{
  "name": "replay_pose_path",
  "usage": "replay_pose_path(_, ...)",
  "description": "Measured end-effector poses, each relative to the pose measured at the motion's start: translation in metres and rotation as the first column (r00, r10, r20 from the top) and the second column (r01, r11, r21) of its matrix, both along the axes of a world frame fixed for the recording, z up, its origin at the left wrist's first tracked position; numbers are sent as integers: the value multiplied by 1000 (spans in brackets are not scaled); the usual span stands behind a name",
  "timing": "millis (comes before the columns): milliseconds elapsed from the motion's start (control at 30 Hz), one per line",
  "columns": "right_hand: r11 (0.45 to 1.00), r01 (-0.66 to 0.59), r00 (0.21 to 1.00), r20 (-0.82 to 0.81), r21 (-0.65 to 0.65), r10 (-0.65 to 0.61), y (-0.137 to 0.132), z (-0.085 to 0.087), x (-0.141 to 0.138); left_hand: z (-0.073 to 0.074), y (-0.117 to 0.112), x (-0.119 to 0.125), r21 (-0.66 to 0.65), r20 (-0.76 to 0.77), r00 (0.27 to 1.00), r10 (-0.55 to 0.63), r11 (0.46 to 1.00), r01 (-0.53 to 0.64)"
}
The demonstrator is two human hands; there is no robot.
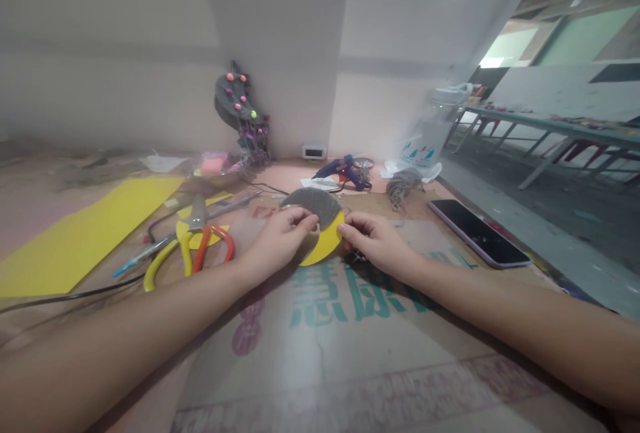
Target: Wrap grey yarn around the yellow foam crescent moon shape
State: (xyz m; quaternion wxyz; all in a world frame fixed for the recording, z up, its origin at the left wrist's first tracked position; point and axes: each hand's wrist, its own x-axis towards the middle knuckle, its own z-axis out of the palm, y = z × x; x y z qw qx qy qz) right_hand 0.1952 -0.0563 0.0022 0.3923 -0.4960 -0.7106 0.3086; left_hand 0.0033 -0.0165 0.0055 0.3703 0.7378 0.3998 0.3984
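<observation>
A yellow crescent cutout [325, 240], seemingly of card or felt, is held up over the mat between both hands. Grey yarn-like covering [315, 204] spans its upper part, and the lower part shows bare yellow. My left hand [283, 236] pinches its left side between thumb and fingers. At the right edge, my right hand [373, 236] grips it with thumb and fingertips. Just behind lies a blue glue gun [345, 170] with a small red light. A loose grey yarn bundle [404, 186] rests beyond my right hand. Scissors [193, 243] with yellow and orange handles lie left of my left hand.
Yellow sheets [95, 226] cover the left side. A phone [477, 232] lies at right, with a clear bottle [425, 130] behind. A grey crescent ornament [235, 103] with coloured pompoms leans against the wall near a small digital display [314, 152]. A black cord [80, 296] crosses at left.
</observation>
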Motion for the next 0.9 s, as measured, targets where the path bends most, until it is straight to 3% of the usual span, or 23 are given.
replay_pose_path(100, 1000, 4, 1000, 7, 11, -4, 1, -1, 1, 0, 2, -1, 10, -22, 999, -42, 999, 42)
replay_pose_path(367, 1000, -1, 1000, 17, 13, 1, 0, 1, -1, 7, -4, 1, -34, -112, 993, 35, 999, -39)
replay_pose_path(700, 999, 2, 998, 69, 55, -6, 1, 0, 0, 8, -2, 0, 0, -112, 994, 0, 1000, 0)
replay_pose_path(900, 999, -21, 998, 68, 48, 18, 1, -1, 0, 7, -4, 0, -12, -141, 989, 45, 999, -47)
